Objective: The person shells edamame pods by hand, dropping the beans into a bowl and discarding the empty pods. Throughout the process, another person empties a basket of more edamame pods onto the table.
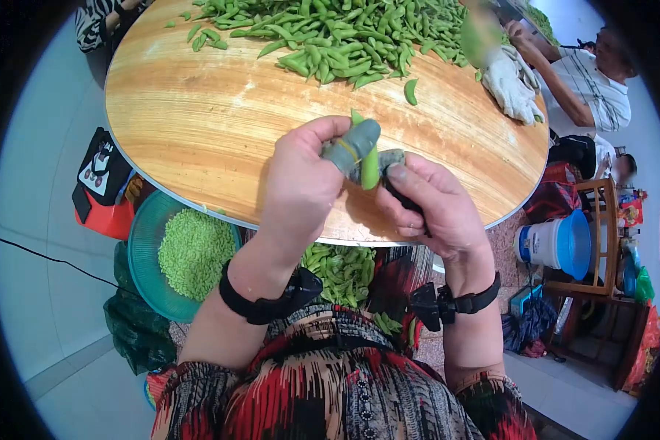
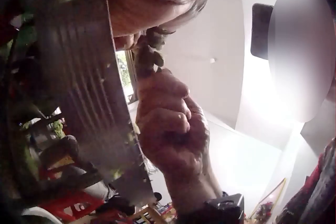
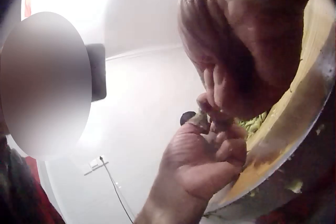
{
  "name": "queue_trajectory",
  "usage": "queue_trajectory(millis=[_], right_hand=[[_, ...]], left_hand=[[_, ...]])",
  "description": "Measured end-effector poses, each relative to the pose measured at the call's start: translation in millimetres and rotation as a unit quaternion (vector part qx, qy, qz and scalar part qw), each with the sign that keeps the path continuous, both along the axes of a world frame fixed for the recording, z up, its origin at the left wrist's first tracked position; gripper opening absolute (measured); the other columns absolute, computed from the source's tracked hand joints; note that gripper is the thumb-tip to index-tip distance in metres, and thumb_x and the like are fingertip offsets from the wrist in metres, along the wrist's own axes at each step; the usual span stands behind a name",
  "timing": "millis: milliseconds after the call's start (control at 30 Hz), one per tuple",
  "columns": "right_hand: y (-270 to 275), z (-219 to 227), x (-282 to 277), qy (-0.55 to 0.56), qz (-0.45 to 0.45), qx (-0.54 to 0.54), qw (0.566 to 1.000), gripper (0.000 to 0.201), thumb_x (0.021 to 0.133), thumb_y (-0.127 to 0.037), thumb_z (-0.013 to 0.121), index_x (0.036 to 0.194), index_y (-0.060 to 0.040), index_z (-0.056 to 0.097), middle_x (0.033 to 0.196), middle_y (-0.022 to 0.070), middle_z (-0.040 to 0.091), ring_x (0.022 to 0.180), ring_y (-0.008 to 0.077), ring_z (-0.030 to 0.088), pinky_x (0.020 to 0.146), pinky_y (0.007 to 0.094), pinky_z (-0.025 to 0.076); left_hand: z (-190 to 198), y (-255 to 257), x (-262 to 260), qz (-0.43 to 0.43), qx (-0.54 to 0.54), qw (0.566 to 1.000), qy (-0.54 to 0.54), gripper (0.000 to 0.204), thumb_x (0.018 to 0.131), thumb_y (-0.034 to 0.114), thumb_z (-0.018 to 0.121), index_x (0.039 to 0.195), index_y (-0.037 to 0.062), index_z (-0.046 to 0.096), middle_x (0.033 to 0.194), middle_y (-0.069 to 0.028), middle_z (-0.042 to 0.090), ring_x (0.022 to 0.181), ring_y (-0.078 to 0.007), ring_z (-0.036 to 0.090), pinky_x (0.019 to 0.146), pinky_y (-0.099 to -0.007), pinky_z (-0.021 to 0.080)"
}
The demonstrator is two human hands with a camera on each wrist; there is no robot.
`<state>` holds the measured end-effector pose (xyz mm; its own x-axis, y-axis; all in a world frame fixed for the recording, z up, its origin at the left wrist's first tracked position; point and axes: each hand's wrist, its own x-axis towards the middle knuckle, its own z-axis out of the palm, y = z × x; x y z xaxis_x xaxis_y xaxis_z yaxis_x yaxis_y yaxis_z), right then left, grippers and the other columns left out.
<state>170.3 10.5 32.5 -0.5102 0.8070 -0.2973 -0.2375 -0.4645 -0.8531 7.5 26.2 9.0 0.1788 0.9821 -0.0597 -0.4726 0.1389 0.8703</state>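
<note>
In the head view my left hand (image 1: 304, 165) pinches a green soybean pod (image 1: 371, 169) over the near part of the round wooden table (image 1: 198, 139). A grey-green cover with a yellow band wraps the left thumb. My right hand (image 1: 444, 202) comes in from the other side with fingers curled, its grey-covered fingertips close beside the pod. I cannot tell whether they pinch it. The left wrist view has the right hand (image 2: 170, 124) meeting the left at the fingertips. In the right wrist view the left hand (image 3: 194, 161) reaches up to the right hand (image 3: 241, 40).
A heap of soybean pods (image 1: 337, 37) covers the table's far side, near a pale glove (image 1: 510, 86). Below the edge stand a teal basket (image 1: 141, 275) of shelled beans (image 1: 194, 253) and more green pods (image 1: 337, 271). Another person (image 1: 590, 84) sits at the right.
</note>
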Motion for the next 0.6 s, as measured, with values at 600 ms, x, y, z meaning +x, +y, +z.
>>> queue_trajectory(millis=[600], right_hand=[[6, -9, -7, -0.358, -0.117, 0.342, 0.861, 0.016, 0.087, -0.009, 0.050, 0.077, 0.0038, 0.050, 0.055, 0.0158, 0.047, 0.048, 0.0220, 0.049, 0.049, 0.0343, 0.040]], left_hand=[[-13, 5, 15, -0.008, 0.069, 0.995, 0.070, 0.017, 0.083, 0.003, 0.057, 0.099, -0.0001, 0.055, 0.084, 0.0010, 0.056, 0.074, -0.0039, 0.050, 0.066, -0.0165, 0.040]])
